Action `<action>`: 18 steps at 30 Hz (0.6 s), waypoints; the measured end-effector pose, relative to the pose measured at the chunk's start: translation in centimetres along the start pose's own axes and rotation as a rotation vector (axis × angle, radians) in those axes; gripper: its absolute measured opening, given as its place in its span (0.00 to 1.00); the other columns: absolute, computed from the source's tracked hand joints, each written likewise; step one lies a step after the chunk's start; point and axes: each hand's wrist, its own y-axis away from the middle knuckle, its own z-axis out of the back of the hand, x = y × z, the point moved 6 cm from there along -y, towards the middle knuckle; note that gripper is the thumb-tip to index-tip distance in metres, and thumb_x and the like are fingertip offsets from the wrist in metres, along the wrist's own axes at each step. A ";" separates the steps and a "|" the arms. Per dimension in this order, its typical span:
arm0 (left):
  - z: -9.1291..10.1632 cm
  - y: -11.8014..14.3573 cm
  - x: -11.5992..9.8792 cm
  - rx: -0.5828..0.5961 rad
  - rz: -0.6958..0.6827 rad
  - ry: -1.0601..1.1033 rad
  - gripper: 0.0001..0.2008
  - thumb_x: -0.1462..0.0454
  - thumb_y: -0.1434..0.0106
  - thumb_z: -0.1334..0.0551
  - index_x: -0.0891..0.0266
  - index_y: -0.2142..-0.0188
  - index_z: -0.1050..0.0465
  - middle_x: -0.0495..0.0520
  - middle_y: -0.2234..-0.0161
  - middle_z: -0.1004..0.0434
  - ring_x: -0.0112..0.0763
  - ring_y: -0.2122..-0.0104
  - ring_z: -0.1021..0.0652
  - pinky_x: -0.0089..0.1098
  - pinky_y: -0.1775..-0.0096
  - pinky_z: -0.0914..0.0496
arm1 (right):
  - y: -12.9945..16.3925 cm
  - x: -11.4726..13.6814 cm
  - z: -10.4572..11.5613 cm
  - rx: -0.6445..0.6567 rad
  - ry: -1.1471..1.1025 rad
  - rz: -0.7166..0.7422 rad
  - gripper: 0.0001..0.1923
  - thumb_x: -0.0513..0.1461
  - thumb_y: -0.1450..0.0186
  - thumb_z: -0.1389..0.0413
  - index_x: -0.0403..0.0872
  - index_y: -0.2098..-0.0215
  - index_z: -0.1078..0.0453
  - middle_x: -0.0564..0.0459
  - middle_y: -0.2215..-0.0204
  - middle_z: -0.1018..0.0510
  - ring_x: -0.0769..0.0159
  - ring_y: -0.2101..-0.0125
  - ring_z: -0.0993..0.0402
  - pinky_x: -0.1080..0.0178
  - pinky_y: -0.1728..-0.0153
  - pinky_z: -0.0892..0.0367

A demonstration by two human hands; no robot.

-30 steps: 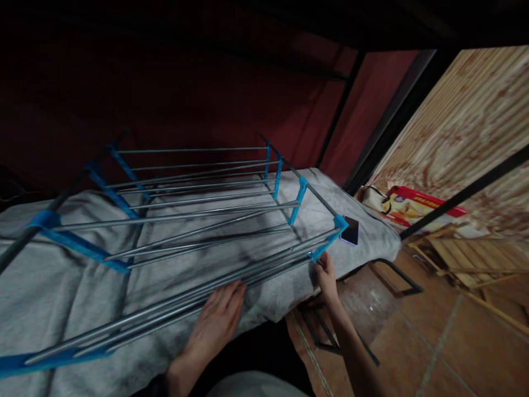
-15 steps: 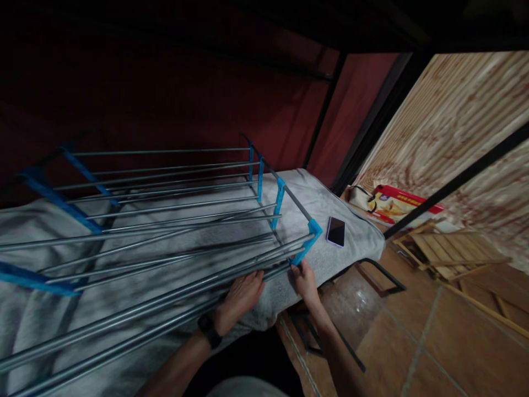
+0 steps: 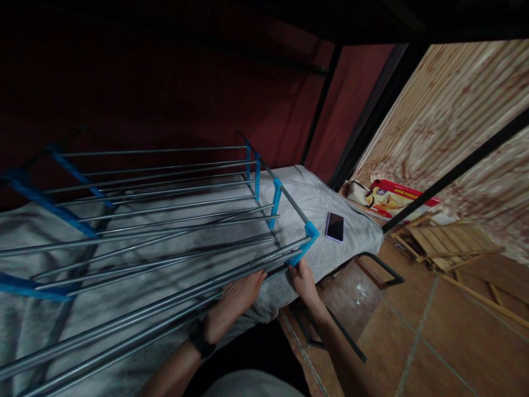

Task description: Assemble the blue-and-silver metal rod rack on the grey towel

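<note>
A rack of long grey metal rods (image 3: 165, 220) joined by blue plastic brackets (image 3: 305, 242) lies on its side on a grey towel (image 3: 347, 242) over a bed. My left hand (image 3: 239, 295) rests on the nearest rods, fingers wrapped over them, a dark watch at the wrist. My right hand (image 3: 302, 278) pinches the end of the nearest rods just under the near blue corner bracket.
A dark phone (image 3: 334, 226) lies on the towel right of the rack. A black bed frame bar (image 3: 380, 264) runs along the edge. On the tiled floor (image 3: 454, 342) to the right lie a red box (image 3: 397, 196) and folded wooden slats (image 3: 446, 242).
My left hand slid right along the near rods toward the blue corner and closed over them. The view shifted, so the rack and phone sit further left.
</note>
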 end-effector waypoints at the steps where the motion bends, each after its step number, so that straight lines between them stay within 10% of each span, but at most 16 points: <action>1: 0.4 0.1 -0.3 0.014 -0.016 -0.005 0.16 0.59 0.24 0.47 0.57 0.47 0.23 0.62 0.51 0.17 0.51 0.53 0.17 0.46 0.48 0.26 | 0.0 0.1 -0.1 -0.001 -0.015 0.006 0.26 0.43 0.35 0.48 0.45 0.40 0.34 0.43 0.51 0.19 0.54 0.51 0.24 0.52 0.46 0.30; 9: 2.5 -1.1 -2.0 0.083 -0.102 0.097 0.20 0.69 0.27 0.52 0.57 0.45 0.25 0.56 0.47 0.19 0.42 0.48 0.20 0.43 0.38 0.32 | -0.7 0.9 -0.2 -0.032 -0.083 0.058 0.25 0.41 0.36 0.47 0.46 0.41 0.33 0.43 0.48 0.20 0.54 0.48 0.26 0.50 0.42 0.32; 18: -1.6 -6.0 -6.3 0.076 -0.124 0.170 0.16 0.64 0.27 0.46 0.63 0.44 0.27 0.64 0.46 0.21 0.46 0.46 0.22 0.43 0.40 0.30 | -1.7 1.4 -0.2 -0.065 -0.147 0.068 0.15 0.43 0.39 0.47 0.49 0.56 0.27 0.47 0.59 0.17 0.55 0.57 0.23 0.52 0.49 0.27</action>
